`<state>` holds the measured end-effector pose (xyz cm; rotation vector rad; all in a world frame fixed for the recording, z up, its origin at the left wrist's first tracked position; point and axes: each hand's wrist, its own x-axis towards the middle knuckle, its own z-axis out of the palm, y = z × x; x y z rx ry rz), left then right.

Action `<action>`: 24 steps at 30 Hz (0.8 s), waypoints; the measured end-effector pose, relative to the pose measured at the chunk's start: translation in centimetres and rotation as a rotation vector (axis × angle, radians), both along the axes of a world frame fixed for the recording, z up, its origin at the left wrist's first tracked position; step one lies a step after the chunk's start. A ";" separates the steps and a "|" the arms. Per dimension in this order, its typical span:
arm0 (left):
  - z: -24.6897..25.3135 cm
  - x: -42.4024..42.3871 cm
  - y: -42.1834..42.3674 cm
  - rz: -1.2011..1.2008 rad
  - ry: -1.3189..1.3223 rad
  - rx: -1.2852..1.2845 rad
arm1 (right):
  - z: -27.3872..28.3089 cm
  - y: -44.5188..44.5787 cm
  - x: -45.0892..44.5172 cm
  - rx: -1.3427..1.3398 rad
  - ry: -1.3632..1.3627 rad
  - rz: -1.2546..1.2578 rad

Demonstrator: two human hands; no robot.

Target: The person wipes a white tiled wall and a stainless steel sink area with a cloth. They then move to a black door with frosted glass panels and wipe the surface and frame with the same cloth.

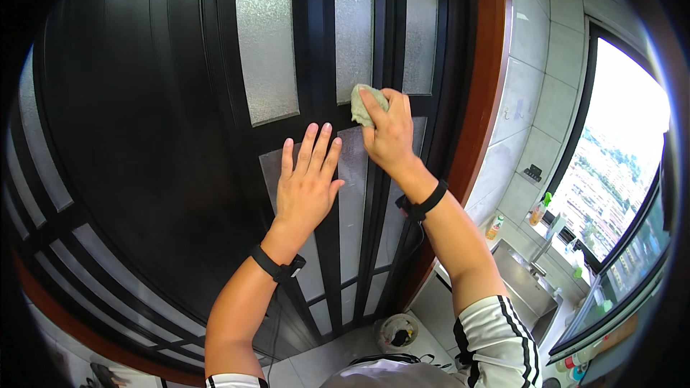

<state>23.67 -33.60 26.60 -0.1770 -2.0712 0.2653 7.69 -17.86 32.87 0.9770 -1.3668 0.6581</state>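
Observation:
Before me stands a dark door (315, 64) with frosted glass panes set in black framing. My right hand (392, 129) grips a crumpled pale green cloth (362, 102) and presses it to the framing at the lower edge of the middle upper pane (353, 27). Lower and to the left, my left hand (307, 183) lies flat with fingers spread over the frame and the lower panes, holding nothing. Each wrist wears a black strap with a small device.
A reddish-brown door frame (488, 64) borders tiled wall at right. Beyond are a steel sink (520, 275), a spray bottle (539, 210) and an open window (620, 145). A bin (398, 331) with rubbish stands on the floor near the door's base. Thin cables hang from both wrists.

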 end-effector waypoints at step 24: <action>-0.9 -0.9 -0.8 0.193 0.017 -0.091 | 5.2 -2.1 -3.0 -0.162 0.014 -0.019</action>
